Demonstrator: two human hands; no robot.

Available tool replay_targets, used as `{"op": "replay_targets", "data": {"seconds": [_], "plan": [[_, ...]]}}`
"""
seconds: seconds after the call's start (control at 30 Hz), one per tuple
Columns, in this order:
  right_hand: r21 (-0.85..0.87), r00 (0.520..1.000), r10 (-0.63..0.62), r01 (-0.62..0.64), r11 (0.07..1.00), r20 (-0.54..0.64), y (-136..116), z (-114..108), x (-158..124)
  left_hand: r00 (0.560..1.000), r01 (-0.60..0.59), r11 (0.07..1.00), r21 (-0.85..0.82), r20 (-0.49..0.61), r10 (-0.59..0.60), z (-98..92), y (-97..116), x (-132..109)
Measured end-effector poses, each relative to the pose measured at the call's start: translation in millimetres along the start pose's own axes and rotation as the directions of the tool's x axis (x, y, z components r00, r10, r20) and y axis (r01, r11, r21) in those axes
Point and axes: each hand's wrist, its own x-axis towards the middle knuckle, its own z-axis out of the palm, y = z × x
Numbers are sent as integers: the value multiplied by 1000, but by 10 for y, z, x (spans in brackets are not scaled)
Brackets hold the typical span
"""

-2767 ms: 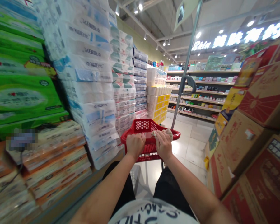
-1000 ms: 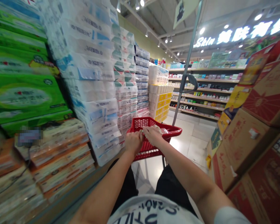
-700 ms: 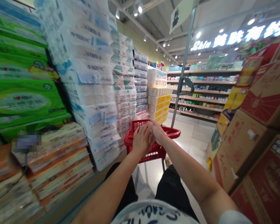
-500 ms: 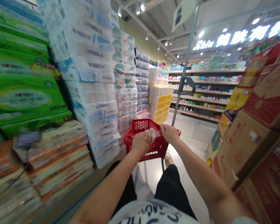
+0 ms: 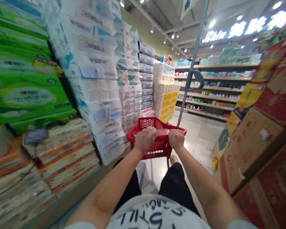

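Observation:
In front of me is a red plastic shopping cart (image 5: 147,122) with perforated basket walls. My left hand (image 5: 145,140) is wrapped round its handlebar (image 5: 162,131), on the left part. A small pale crumpled piece (image 5: 154,134) shows at that hand's thumb side; I cannot make out what it is. Closed round the right end of the same bar is my right hand (image 5: 176,138). The undersides of both grips are hidden. A tall grey pole (image 5: 195,54) with a dark loop handle (image 5: 195,80) rises beyond the cart's right side.
Tall stacks of wrapped tissue packs (image 5: 97,63) and green packs (image 5: 28,95) line the left, close to the cart. Cardboard cartons (image 5: 248,143) are piled on the right. A pale tiled floor (image 5: 202,143) runs ahead to shelves of small goods (image 5: 212,87).
My right hand's fingers have closed round the handlebar. The left hand has shifted slightly on it. The cart and I have moved a little, and the view has tilted down.

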Motion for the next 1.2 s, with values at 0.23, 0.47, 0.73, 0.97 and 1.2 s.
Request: {"op": "replay_targets", "data": {"seconds": [0.23, 0.47, 0.73, 0.97, 1.2], "plan": [[23, 1000, -3, 3, 1000, -6, -38, 10, 2, 978, 197, 976, 93, 58, -202, -12, -146, 47], [24, 1000, 9, -9, 1000, -1, -78, 10, 4, 964, 158, 978, 137, 192, -182, -92, -256, 186], [7, 1000, 15, -15, 1000, 16, -73, 22, 3, 978, 183, 977, 106, 81, -192, -64, -249, 47], [-17, 996, -26, 27, 999, 82, -116, -5, 39, 966, 195, 975, 104, 152, -209, -139, -379, 152], [-93, 996, -7, 15, 996, 92, -214, -67, 31, 980, 196, 978, 74, -43, -193, -80, -424, 19]]}}
